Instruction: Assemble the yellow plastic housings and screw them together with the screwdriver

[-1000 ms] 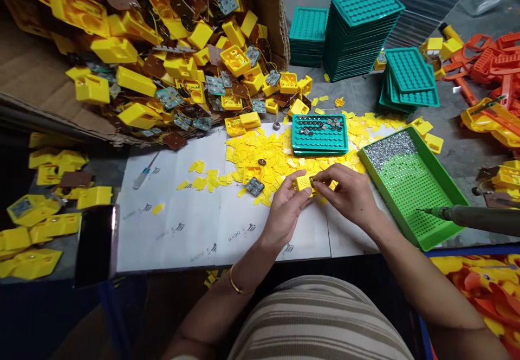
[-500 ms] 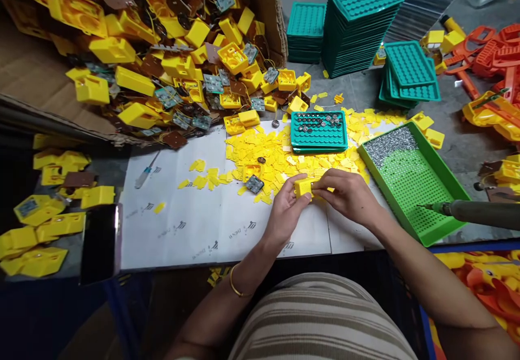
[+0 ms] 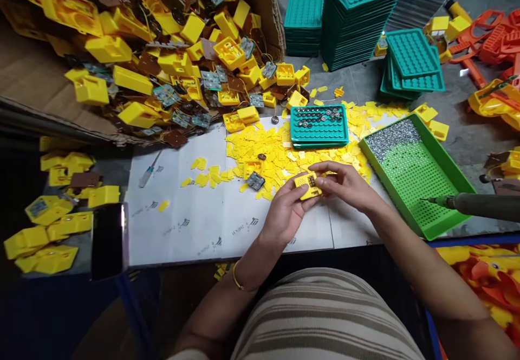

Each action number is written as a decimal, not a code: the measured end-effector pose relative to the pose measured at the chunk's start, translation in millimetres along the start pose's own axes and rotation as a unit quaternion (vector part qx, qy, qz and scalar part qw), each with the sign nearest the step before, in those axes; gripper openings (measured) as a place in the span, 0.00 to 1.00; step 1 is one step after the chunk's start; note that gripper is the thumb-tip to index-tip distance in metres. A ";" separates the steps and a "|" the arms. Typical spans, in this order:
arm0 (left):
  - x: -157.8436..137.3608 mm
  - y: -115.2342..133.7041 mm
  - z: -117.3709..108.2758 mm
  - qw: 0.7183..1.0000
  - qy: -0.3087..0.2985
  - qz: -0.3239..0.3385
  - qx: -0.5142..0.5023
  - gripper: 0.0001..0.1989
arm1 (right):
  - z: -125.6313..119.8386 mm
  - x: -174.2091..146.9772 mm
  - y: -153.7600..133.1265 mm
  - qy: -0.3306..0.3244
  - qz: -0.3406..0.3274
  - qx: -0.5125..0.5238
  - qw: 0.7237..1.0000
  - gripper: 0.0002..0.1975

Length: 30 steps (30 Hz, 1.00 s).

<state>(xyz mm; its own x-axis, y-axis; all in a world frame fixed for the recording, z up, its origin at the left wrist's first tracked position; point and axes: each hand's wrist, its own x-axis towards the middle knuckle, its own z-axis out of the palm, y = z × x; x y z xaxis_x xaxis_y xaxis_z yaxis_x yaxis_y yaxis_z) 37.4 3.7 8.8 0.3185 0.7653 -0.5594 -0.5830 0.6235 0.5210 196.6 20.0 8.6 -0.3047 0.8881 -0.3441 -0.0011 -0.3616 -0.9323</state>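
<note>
A small yellow plastic housing (image 3: pixel 305 185) with tiny holes and a dark slotted part on its face is held above the table. My left hand (image 3: pixel 283 211) grips it from the left, thumb on its face. On its right side, the fingers of my right hand (image 3: pixel 343 185) also close on the housing near the dark part. Behind the hands spreads a heap of flat yellow pieces (image 3: pixel 276 151). A teal tray (image 3: pixel 320 135) with round dark metal parts sits on that heap. Left of my hands lie an open yellow housing (image 3: pixel 252 168) and a grey square part (image 3: pixel 255 181).
A cardboard box (image 3: pixel 277 13) full of yellow housings stands back left. Teal trays (image 3: pixel 359 29) are stacked at the back. At right, a green perforated basket (image 3: pixel 430 186) holds small metal bits beneath an electric screwdriver (image 3: pixel 483 205). A phone (image 3: pixel 108 240) and a screwdriver (image 3: pixel 149 170) lie left.
The yellow housing has been turned, so its face with holes and the dark slotted part now shows. Both hands have shifted grip on it. The view has moved slightly.
</note>
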 end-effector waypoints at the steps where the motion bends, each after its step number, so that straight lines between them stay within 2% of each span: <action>1: 1.2 0.2 0.6 1.000 0.008 0.000 -0.015 0.15 | 0.0 -1.8 2.4 0.002 -0.006 -0.010 1.000 0.17; 4: 2.4 -1.7 2.1 0.999 0.029 -0.006 -0.035 0.16 | 1.4 -8.3 10.5 0.033 -0.040 -0.092 0.994 0.21; 8: -1.9 -9.2 3.3 0.999 0.044 0.016 -0.027 0.16 | 3.8 -14.8 17.7 0.071 -0.109 -0.212 0.969 0.21; 10: -6.2 -13.4 2.5 0.998 0.051 0.024 -0.020 0.17 | 3.9 -17.2 18.7 0.062 -0.116 -0.214 0.968 0.18; 14: -14.7 -20.2 -1.2 0.998 0.058 0.009 0.002 0.19 | 6.3 -23.9 21.2 0.024 -0.090 -0.169 0.981 0.14; 18: -19.8 -21.1 -5.9 0.996 0.080 0.014 0.033 0.20 | 9.1 -30.4 23.9 0.047 -0.137 -0.260 0.955 0.15; 21: -22.0 -15.9 -11.2 0.993 0.092 -0.006 0.071 0.21 | 0.2 -27.1 18.6 0.014 -0.148 -0.268 0.952 0.15; 22: -22.4 -13.7 -12.9 0.992 0.095 -0.015 0.078 0.21 | -5.1 -23.4 15.3 0.029 -0.151 -0.273 0.950 0.14; 24: -22.7 -9.9 -15.5 0.992 0.095 -0.033 0.078 0.22 | -16.4 -12.2 8.2 0.114 -0.158 -0.335 0.922 0.12; 26: -22.2 -7.7 -16.4 0.993 0.091 -0.041 0.069 0.22 | -24.4 1.6 2.4 0.204 -0.144 -0.438 0.864 0.10; 28: -21.4 -7.0 -15.9 0.993 0.091 -0.044 0.061 0.21 | -26.2 14.5 -0.4 0.214 -0.100 -0.526 0.817 0.10; 30: -20.5 -6.6 -15.3 0.993 0.090 -0.048 0.061 0.21 | -23.2 23.8 -0.3 0.188 -0.066 -0.570 0.797 0.10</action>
<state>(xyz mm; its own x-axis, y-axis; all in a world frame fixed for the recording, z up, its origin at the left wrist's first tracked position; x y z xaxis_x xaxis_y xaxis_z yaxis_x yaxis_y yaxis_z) 23.4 -18.5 7.0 0.2240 0.6673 -0.7103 -0.4584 0.7153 0.5275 211.4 47.8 -1.9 -0.0669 0.9968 -0.0433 0.9222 0.0452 -0.3841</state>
